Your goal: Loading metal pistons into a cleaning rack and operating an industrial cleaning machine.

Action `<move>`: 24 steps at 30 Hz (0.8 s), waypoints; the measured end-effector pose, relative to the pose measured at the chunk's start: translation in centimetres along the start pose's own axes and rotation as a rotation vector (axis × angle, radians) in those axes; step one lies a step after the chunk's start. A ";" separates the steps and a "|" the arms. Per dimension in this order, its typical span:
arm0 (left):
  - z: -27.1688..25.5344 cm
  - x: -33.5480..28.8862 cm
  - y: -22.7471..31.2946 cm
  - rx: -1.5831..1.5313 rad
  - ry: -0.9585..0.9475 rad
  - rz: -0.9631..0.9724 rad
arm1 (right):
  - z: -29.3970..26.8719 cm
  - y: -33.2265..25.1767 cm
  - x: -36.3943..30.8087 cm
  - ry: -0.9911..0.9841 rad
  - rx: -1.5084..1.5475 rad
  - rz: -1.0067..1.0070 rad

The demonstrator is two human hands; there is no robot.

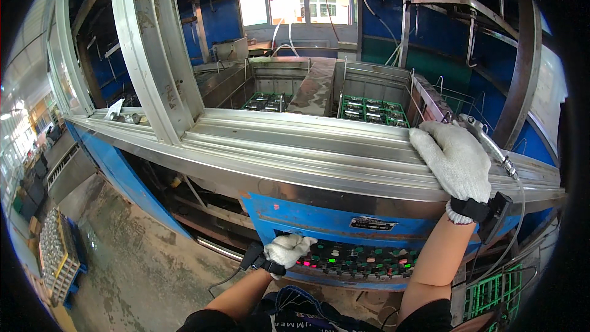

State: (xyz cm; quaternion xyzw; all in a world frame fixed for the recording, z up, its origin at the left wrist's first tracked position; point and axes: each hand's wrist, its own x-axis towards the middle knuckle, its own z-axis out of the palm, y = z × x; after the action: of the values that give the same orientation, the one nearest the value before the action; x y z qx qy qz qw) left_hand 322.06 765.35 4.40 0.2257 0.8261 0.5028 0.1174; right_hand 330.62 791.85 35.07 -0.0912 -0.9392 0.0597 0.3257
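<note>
My left hand [289,251], in a white knit glove, is at the left end of the button panel [362,261], its fingers curled in. Whatever is under those fingers is hidden. The panel sits low in the blue machine front [307,215] and carries rows of buttons, some lit green and pink. My right hand [456,157], gloved the same way, lies over the wide metal ledge [295,141] with its thumb apart and its fingers over the far side. Just beyond it rests a metal spray gun [482,138] with a hose.
Behind the ledge, two metal tanks hold green crates [375,110] [268,101] of metal parts. A metal post [153,55] rises at the left, and hooks [472,43] hang overhead. A blue-based crate [58,258] of parts stands on the floor; a green crate [495,295] is at lower right.
</note>
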 end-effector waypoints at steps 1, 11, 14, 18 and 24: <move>-0.1 0.1 -0.4 -0.008 -0.010 -0.020 | 0.2 0.0 0.0 -0.001 0.004 -0.003; -0.1 0.2 0.3 -0.001 -0.043 -0.069 | 0.5 0.2 -0.1 0.050 -0.023 -0.015; -0.2 0.2 0.0 0.137 -0.026 -0.048 | 0.7 0.1 0.1 0.033 -0.018 -0.011; 0.0 0.6 -0.1 0.184 -0.057 -0.131 | 0.1 -0.1 0.0 0.002 -0.019 -0.004; -0.2 0.1 0.5 0.142 -0.036 -0.041 | 0.4 0.2 0.0 0.030 -0.011 -0.029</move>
State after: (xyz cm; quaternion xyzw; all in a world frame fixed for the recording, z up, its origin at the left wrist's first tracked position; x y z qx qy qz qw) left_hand 321.98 765.43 5.00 0.2257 0.8618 0.4364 0.1263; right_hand 330.42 791.98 34.72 -0.0803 -0.9358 0.0485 0.3399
